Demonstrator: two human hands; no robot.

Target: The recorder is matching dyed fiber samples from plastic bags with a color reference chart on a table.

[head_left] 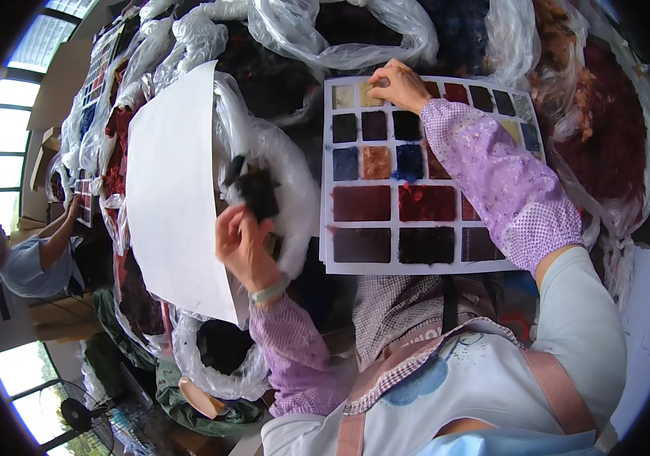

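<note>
A white sample sheet (386, 171) with rows of fuzzy fibre swatches in cream, black, blue, orange and dark red lies in front of me, to the right of centre. My right hand (401, 85) reaches to its top row, fingertips pinched on the cream swatch (370, 94). To the left, my left hand (245, 243) is raised with fingers closed at a small black piece (258, 194); motion blur hides its kind. Behind that hand is a rolled-down clear plastic bag (294, 182). A large blank white sheet (173, 190) stands left of it.
Open plastic bags of loose fibre surround me, with dark red fibre (614, 121) on the right and black fibre (264, 68) ahead. At far left a co-worker (36, 258) handles another swatch sheet. A fan (76, 415) stands at lower left.
</note>
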